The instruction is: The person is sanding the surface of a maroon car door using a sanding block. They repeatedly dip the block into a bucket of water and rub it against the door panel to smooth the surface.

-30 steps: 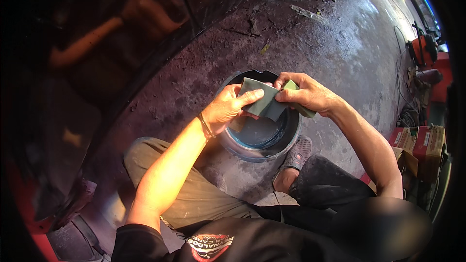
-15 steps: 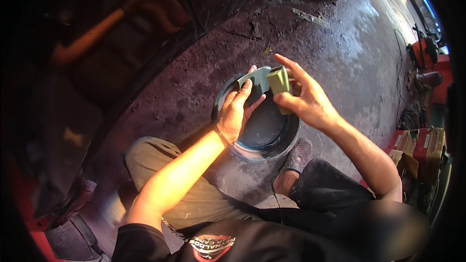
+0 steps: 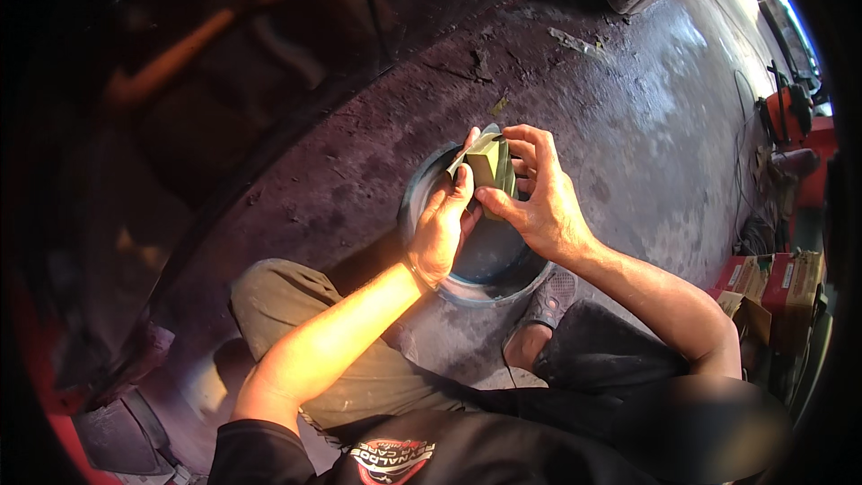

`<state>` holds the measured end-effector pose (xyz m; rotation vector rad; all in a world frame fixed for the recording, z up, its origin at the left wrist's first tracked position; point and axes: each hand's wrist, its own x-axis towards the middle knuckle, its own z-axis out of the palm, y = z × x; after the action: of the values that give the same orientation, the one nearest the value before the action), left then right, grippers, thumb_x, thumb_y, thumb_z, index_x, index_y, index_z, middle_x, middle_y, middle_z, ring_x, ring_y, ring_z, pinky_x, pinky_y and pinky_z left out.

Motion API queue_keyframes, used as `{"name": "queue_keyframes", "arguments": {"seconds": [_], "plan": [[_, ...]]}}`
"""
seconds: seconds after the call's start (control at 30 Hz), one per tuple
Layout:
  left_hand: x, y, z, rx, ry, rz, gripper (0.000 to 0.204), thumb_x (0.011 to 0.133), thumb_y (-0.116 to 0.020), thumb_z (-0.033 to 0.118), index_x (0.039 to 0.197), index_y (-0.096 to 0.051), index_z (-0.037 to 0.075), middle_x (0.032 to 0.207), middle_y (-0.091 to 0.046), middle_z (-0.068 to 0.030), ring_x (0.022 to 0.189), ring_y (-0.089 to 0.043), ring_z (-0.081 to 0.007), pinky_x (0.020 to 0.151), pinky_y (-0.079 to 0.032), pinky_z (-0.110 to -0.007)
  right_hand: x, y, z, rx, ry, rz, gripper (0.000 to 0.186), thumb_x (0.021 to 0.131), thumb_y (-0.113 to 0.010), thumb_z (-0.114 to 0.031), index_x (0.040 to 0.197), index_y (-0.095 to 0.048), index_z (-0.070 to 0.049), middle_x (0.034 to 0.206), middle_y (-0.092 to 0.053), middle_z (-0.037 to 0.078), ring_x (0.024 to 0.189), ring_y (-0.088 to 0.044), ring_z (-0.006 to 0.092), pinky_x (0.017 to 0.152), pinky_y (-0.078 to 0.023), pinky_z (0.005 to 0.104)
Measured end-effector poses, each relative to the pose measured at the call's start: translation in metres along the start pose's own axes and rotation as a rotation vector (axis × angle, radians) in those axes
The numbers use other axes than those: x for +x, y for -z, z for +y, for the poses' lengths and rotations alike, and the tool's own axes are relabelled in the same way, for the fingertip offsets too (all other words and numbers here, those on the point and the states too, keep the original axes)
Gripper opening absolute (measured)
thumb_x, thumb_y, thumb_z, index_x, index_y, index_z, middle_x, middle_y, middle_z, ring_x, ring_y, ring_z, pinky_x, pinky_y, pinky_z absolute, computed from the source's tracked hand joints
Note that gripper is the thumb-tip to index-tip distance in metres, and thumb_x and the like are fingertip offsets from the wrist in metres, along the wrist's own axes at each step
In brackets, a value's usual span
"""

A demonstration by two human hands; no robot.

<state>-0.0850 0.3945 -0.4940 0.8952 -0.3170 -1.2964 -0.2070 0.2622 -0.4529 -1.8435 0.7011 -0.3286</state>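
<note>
My left hand grips a grey-green sheet of sandpaper, its thumb lying along the near edge. In my right hand is a yellow-green sanding block, held between thumb and fingers against the face of the sheet. A dark flap shows along the block's right side; whether it belongs to the paper I cannot tell. Both hands are above a round dark basin, which has greyish liquid in the bottom. The fingers behind the sheet are mostly hidden.
A dark, glossy vehicle panel rises along the left and top, reflecting an arm. My shoe is beside the basin's right edge. Red and tan cardboard boxes and an orange-black machine stand at the far right. Debris dots the stained concrete floor.
My right hand has moved left, bringing the sanding block against the sandpaper. The sheet, spread flatter before, is now tilted up behind the block.
</note>
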Motion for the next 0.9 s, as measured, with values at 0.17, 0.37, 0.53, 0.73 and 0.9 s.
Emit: {"name": "queue_keyframes", "arguments": {"seconds": [0.17,0.37,0.53,0.73,0.9], "plan": [[-0.004,0.002,0.007,-0.097,-0.001,-0.018,0.067,0.12,-0.039,0.055,0.179,-0.026,0.024,0.181,-0.03,-0.0054,0.164,-0.031,-0.0202,0.135,-0.022,-0.042,0.003,-0.005,0.002,0.047,-0.013,-0.006,0.076,0.092,-0.09,-0.016,0.153,-0.045,-0.004,0.145,-0.064,0.024,0.129,-0.07,0.0353,0.109,-0.06,0.0474],[-0.002,0.025,0.008,-0.447,0.079,-0.118,0.072,0.119,-0.035,0.059,0.177,-0.029,0.018,0.178,-0.037,-0.0105,0.165,-0.035,-0.0284,0.137,-0.026,-0.047,0.001,-0.005,0.02,-0.032,0.062,0.003,0.072,0.093,-0.092,-0.033,0.151,-0.06,-0.004,0.136,-0.059,0.015,0.12,-0.065,0.0254,0.1,-0.058,0.0404],[-0.002,0.024,0.006,-0.15,0.05,0.026,0.064,0.116,-0.06,0.026,0.174,-0.036,0.013,0.168,-0.052,-0.0101,0.152,-0.053,-0.0266,0.128,-0.045,-0.045,-0.002,-0.003,0.025,0.038,0.047,-0.021,0.069,0.1,-0.084,-0.044,0.153,-0.063,-0.005,0.147,-0.055,0.018,0.129,-0.064,0.033,0.106,-0.057,0.0428],[0.003,0.024,-0.017,-0.043,0.111,0.185,0.046,0.113,-0.066,0.019,0.154,-0.048,0.006,0.145,-0.063,-0.0112,0.134,-0.065,-0.0223,0.107,-0.063,-0.043,0.006,0.008,0.046,0.317,-0.237,-0.281,0.069,0.102,-0.08,-0.046,0.145,-0.061,0.004,0.122,-0.078,0.015,0.116,-0.074,0.0225,0.102,-0.059,0.039],[0.016,0.064,-0.045,1.159,0.163,0.004,0.044,0.109,-0.068,0.026,0.145,-0.06,0.001,0.125,-0.076,-0.0166,0.116,-0.075,-0.0323,0.099,-0.062,-0.046,0.003,0.008,0.079,-0.604,-0.017,-0.392,0.059,0.092,-0.083,-0.039,0.143,-0.068,-0.013,0.121,-0.077,0.021,0.112,-0.076,0.0411,0.098,-0.061,0.0486]]}}
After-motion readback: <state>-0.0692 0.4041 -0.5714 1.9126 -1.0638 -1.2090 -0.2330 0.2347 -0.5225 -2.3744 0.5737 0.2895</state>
